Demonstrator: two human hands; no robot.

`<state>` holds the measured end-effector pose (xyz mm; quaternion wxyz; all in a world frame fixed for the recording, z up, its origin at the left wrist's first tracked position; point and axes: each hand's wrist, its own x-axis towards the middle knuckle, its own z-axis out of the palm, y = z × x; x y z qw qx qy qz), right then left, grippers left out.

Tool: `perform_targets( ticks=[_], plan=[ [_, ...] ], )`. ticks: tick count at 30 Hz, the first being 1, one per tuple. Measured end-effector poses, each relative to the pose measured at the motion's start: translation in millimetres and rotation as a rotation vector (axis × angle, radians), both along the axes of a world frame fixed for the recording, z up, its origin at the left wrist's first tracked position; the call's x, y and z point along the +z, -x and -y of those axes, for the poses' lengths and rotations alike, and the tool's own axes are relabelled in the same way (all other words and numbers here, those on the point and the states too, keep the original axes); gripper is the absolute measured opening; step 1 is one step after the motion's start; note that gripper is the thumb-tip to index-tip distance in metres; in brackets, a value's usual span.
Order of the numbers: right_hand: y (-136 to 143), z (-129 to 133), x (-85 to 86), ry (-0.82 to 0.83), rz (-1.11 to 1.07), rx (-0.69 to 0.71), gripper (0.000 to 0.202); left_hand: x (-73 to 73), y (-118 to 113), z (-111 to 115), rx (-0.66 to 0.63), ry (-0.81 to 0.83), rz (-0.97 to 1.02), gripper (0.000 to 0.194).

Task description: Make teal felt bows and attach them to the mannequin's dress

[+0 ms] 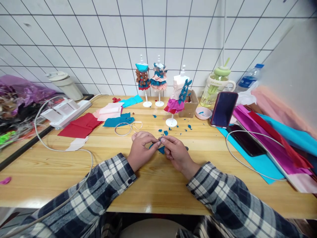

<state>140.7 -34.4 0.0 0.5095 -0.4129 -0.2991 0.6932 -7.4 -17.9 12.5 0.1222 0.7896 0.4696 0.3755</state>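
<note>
Our left fingers [155, 146] and right fingers [167, 143] pinch blue paper [161, 150] together; blue scraps [165, 133] lie just beyond them; farther beyond, a dressed mannequin [176, 105] stands on the surface [156, 188].

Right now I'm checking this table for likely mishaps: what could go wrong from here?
The blue piece at the left hand and right hand is partly hidden by fingers and might slip. The nearest mannequin stands on a slim pole just beyond, so a bump could tip it. The cable crosses the left sleeve, so an arm movement may snag it.
</note>
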Motion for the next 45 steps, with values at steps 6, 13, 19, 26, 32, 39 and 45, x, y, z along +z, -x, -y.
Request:
perform_targets(
  ticks=[6,13,19,26,32,39,45],
  plan=[
    [-4.7,-2.2,2.4,-0.020,-0.005,-0.027,0.030,0.0,2.5,-1.4,-0.027,0.043,-0.078,0.018],
    [-26.0,-11.8,10.7,-0.133,0.192,-0.001,0.027,0.1,25.1,-20.8,-0.275,0.127,-0.399,0.024],
    [-25.9,-4.5,14.2,-0.225,0.309,0.280,0.024,-6.4,28.2,-26.7,-0.212,0.147,-0.477,0.011],
    [-14.9,0.5,6.5,-0.244,0.451,0.269,0.020,-1.7,18.1,-16.2,-0.024,0.304,-0.051,0.014],
    [-15.5,-4.8,5.7,-0.190,0.490,0.069,0.027,0.0,12.3,-6.7,0.005,0.068,-0.089,0.015],
    [-15.9,-4.7,2.3,-0.201,0.524,0.056,0.027,0.5,11.7,-8.8,-0.070,0.119,-0.001,0.020],
    [-17.4,-6.9,0.4,-0.218,0.534,0.036,0.027,1.2,8.3,-5.1,-0.086,0.169,0.050,0.017]
  ],
)
